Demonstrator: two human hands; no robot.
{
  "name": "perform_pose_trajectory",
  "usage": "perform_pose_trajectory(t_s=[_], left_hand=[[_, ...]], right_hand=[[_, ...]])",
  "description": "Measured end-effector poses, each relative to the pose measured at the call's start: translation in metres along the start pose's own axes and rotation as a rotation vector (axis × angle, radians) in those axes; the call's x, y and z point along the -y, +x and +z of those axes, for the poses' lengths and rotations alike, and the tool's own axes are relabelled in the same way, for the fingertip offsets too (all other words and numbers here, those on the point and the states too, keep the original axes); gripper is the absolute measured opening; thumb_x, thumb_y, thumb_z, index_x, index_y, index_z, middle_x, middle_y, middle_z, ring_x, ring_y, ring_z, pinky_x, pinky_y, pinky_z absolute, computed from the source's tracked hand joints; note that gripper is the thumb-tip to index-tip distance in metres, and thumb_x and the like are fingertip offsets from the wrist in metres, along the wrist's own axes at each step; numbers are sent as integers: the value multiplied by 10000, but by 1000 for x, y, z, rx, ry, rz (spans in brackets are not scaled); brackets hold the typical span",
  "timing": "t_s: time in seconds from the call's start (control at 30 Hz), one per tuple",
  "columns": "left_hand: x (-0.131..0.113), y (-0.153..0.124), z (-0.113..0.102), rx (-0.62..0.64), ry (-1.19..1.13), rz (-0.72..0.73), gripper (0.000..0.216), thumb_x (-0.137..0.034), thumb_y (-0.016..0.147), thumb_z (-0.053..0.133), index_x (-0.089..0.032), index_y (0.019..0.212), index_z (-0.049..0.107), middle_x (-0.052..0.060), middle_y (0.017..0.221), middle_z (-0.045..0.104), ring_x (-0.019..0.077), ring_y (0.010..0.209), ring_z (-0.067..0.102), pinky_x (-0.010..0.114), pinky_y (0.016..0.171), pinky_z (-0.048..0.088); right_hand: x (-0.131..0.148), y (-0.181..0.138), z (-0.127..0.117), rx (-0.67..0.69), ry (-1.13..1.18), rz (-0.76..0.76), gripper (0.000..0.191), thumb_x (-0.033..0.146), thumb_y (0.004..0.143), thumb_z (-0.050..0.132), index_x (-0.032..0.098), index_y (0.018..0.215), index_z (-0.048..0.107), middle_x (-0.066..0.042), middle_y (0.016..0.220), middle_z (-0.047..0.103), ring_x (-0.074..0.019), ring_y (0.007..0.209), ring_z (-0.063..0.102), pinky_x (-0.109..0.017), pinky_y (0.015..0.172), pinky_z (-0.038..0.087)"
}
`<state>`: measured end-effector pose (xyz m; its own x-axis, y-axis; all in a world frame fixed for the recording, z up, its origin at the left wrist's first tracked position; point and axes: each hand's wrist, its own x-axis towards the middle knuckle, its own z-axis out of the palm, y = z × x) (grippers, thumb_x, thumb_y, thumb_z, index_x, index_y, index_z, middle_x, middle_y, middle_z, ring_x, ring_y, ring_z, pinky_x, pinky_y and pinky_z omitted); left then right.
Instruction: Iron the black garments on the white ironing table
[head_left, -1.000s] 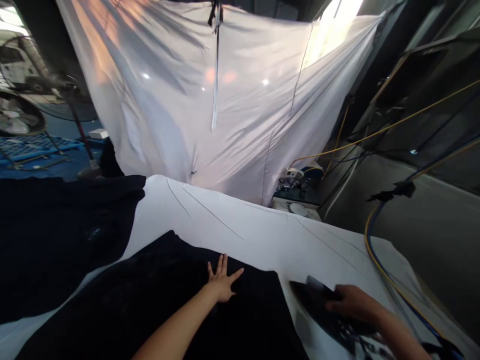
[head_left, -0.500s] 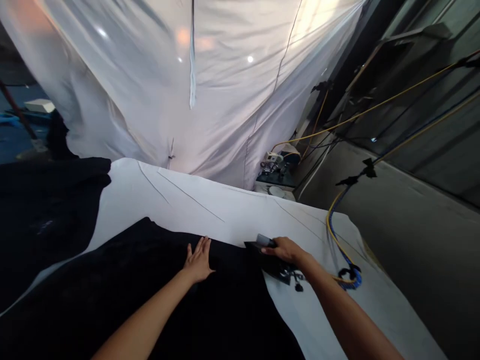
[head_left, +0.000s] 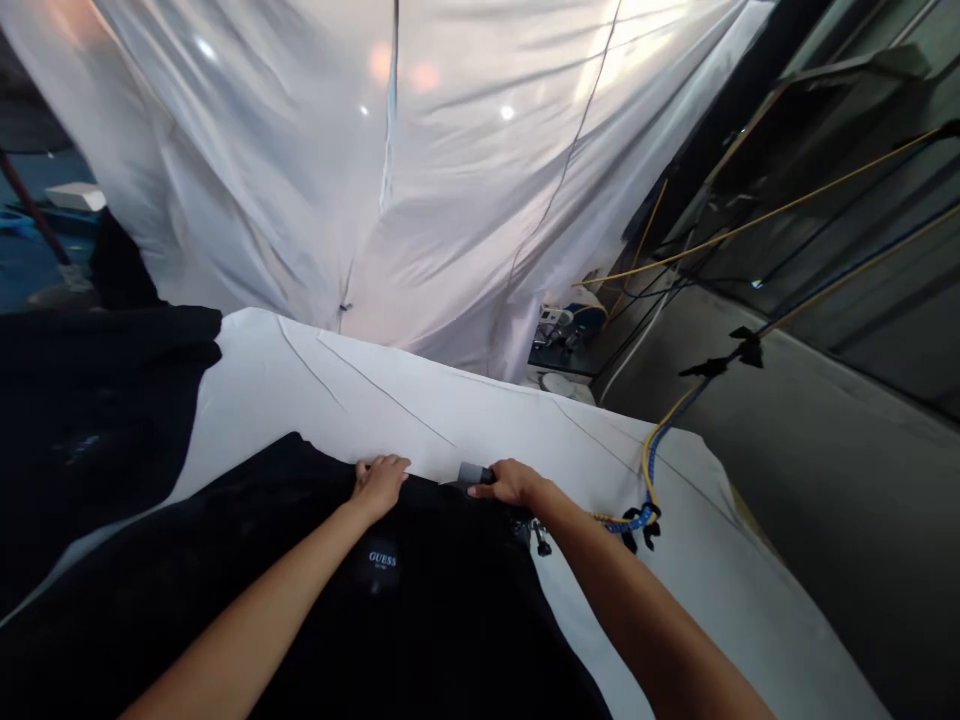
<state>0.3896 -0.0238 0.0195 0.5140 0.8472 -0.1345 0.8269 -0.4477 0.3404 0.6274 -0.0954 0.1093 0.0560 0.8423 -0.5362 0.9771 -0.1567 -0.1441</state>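
A black garment with a small white "GUESS" print lies spread on the white-covered table. At its far edge my left hand has its fingers curled over the cloth and closed on it. My right hand grips the handle of a steam iron. The iron rests on the garment near its far right edge, just right of my left hand. Its dark soleplate is hard to tell from the black cloth, and my right hand and forearm hide part of its body.
A blue and yellow hose runs from the iron up to the right. Another dark garment lies at the left. A white sheet hangs behind the table. Machinery stands beyond the table, beside a grey wall on the right.
My right hand has moved the iron left along the garment's far edge. My left hand has shifted slightly left and up, from lying flat to closing on the edge; the print now shows.
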Motion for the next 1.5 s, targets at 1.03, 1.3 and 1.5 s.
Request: perform_pose_trajectory(t_s=[1.03,1.3,1.5], left_hand=[[13,15,-10,137,50,-86,149,-280,796,415,-197,851,525,74,981,612,246,1009,478,401,803,281],[-57,-31,-9,53,-35,-140,597,-626,648,466,-189,1054,492,123,1108,522,288,1084,425,400,882,310],[-59,-59,24,276,50,-143,1079,-558,456,644,-133,1346,205,180,1452,102,384,1312,23,552,1021,63]], right_hand=[[-30,-69,31,158,-38,81,612,720,470,582,237,831,688,-43,773,667,-241,716,610,-280,572,418],[-24,-65,18,-18,70,178,544,635,597,549,235,954,634,-53,907,654,-219,803,595,-256,607,398],[-7,-19,24,-105,189,309,637,684,636,463,176,985,627,-103,957,646,-240,837,597,-263,602,402]])
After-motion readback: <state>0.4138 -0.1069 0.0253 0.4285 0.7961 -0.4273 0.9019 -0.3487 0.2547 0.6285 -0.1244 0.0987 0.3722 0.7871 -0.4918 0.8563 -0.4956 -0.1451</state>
